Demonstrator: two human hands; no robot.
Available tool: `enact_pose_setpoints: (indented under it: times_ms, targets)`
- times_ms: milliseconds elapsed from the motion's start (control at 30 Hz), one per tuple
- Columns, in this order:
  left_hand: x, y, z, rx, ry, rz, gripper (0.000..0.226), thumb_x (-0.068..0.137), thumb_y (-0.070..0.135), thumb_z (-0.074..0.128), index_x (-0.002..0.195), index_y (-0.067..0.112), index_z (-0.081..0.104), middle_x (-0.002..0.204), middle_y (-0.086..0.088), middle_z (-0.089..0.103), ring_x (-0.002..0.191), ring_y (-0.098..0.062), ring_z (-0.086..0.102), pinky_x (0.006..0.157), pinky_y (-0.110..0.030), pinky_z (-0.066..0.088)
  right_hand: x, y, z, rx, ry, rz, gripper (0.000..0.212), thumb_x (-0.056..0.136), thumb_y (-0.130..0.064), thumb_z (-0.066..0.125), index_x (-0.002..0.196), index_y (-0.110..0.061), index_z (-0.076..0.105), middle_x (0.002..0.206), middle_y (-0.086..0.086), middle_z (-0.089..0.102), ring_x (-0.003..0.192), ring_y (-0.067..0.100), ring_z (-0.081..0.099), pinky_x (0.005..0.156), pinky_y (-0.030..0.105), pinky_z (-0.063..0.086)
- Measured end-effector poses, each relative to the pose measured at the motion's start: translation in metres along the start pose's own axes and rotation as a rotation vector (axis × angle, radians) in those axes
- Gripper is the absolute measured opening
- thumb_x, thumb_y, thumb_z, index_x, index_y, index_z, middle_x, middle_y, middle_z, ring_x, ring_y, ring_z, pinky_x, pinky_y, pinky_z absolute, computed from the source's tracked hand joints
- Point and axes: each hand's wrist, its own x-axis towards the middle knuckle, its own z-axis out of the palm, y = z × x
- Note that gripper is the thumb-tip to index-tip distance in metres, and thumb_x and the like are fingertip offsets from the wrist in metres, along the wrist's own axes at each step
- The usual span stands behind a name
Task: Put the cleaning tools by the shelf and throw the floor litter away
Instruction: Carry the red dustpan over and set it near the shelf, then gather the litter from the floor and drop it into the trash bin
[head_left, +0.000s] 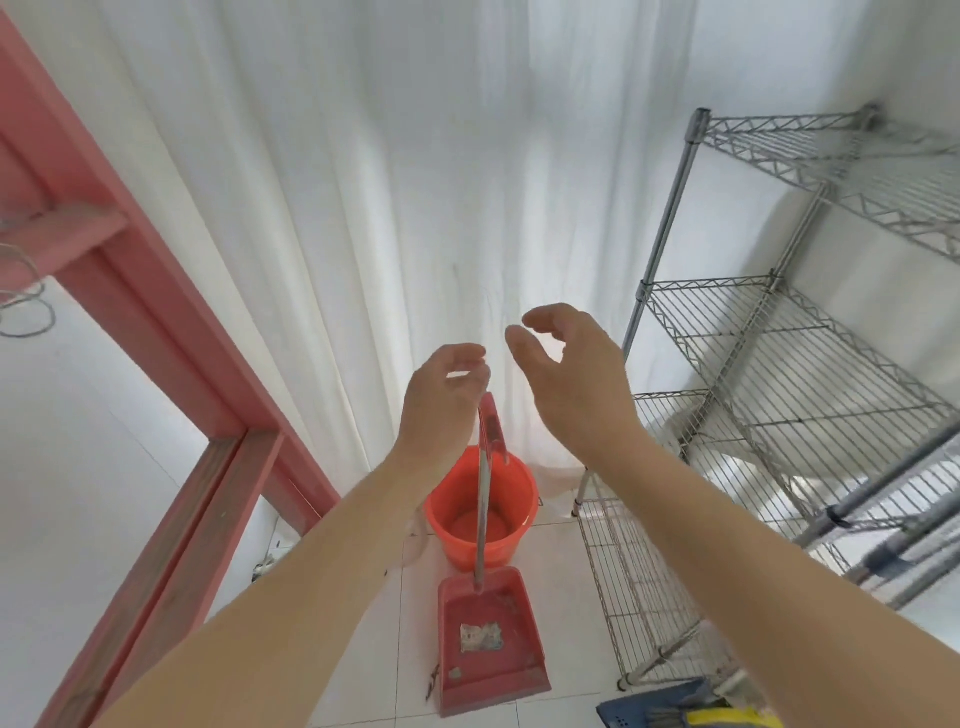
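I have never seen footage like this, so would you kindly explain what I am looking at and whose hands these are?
There is no machine here: a person wears a camera on the head, looking down at their own bare hands. The left hand pinches the top of a red dustpan's long handle; the dustpan stands on the tiled floor with litter in it. The right hand is open, holding nothing. Behind is an orange bucket, to the right a wire shelf.
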Motion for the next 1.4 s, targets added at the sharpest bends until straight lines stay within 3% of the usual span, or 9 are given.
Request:
enact_pose_setpoints:
  times_ms: [133,233,400,667,800,900,1100,1267,1400]
  targets:
    - [-0.054,0.057,-0.008,-0.07,0.035,0.16,0.014,0.093,0.018,0.054,0.104,0.024,0.063,0.111,0.003,0.066,0.101,-0.016,0.064,0.09,-0.026,0.049,-0.042,-0.039,-0.047,0.103,0.101,-0.085,0.026,0.092,-0.037,0.054,0.111,-0.021,0.061,0.115,-0.008,0.061,0.115,0.01,0.052,0.097,0.026,0.041]
    - [-0.099,0.092,-0.015,-0.108,0.03,0.264,0.013,0.094,0.02,0.055,0.1,0.028,0.063,0.111,0.002,0.066,0.103,-0.018,0.064,0.098,-0.034,0.047,-0.077,-0.062,-0.079,0.171,0.166,-0.137,0.023,0.091,-0.036,0.056,0.108,-0.022,0.062,0.11,-0.007,0.064,0.108,0.008,0.057,0.096,0.029,0.046]
    - [-0.179,0.134,-0.024,-0.145,0.005,0.4,0.012,0.087,0.028,0.056,0.097,0.031,0.063,0.105,0.0,0.067,0.098,-0.013,0.066,0.094,-0.028,0.048,-0.145,-0.086,-0.128,0.208,0.231,-0.211,0.019,0.092,-0.033,0.057,0.106,-0.021,0.062,0.107,-0.007,0.065,0.1,0.003,0.059,0.083,0.012,0.045]
    - [-0.266,0.157,-0.015,-0.195,-0.106,0.498,0.014,0.086,0.028,0.055,0.097,0.028,0.063,0.097,0.006,0.069,0.097,-0.01,0.066,0.093,-0.023,0.049,-0.225,-0.09,-0.176,0.236,0.294,-0.231,0.016,0.093,-0.031,0.056,0.104,-0.021,0.061,0.105,-0.008,0.065,0.099,0.004,0.059,0.082,0.014,0.047]
    - [-0.286,0.16,-0.002,-0.202,-0.189,0.533,0.013,0.087,0.028,0.055,0.096,0.029,0.063,0.096,0.009,0.069,0.099,-0.014,0.066,0.092,-0.025,0.05,-0.255,-0.089,-0.196,0.23,0.355,-0.235,0.014,0.094,-0.03,0.056,0.102,-0.02,0.061,0.096,-0.01,0.064,0.087,-0.005,0.058,0.073,0.008,0.044]
    - [-0.293,0.163,0.015,-0.209,-0.296,0.575,0.012,0.089,0.027,0.054,0.096,0.031,0.063,0.096,0.01,0.069,0.1,-0.012,0.066,0.075,-0.021,0.051,-0.278,-0.084,-0.215,0.192,0.447,-0.22,0.01,0.094,-0.03,0.055,0.096,-0.023,0.061,0.083,-0.017,0.061,0.075,-0.008,0.055,0.068,0.008,0.041]
    - [-0.306,0.165,0.053,-0.338,-0.647,0.689,0.012,0.092,0.025,0.054,0.1,0.026,0.064,0.096,0.01,0.069,0.099,-0.011,0.065,0.092,-0.024,0.048,-0.329,-0.073,-0.239,0.075,0.74,-0.101,0.012,0.093,-0.031,0.055,0.084,-0.035,0.06,0.076,-0.011,0.065,0.076,0.012,0.064,0.072,0.032,0.053]
    - [-0.327,0.161,0.069,-0.41,-0.939,0.707,0.016,0.094,0.018,0.052,0.105,0.013,0.062,0.1,0.001,0.068,0.097,-0.01,0.065,0.089,-0.019,0.048,-0.382,-0.077,-0.234,-0.004,0.973,0.052,0.012,0.091,-0.032,0.056,0.08,-0.037,0.061,0.075,-0.012,0.066,0.077,0.015,0.064,0.074,0.033,0.053]
    - [-0.369,0.161,0.086,-0.525,-1.2,0.66,0.016,0.089,0.031,0.054,0.101,0.025,0.063,0.097,0.007,0.07,0.098,-0.017,0.067,0.091,-0.027,0.05,-0.445,-0.091,-0.227,-0.089,1.162,0.169,0.016,0.094,-0.026,0.056,0.081,-0.035,0.061,0.077,-0.011,0.066,0.079,0.012,0.064,0.075,0.03,0.053]
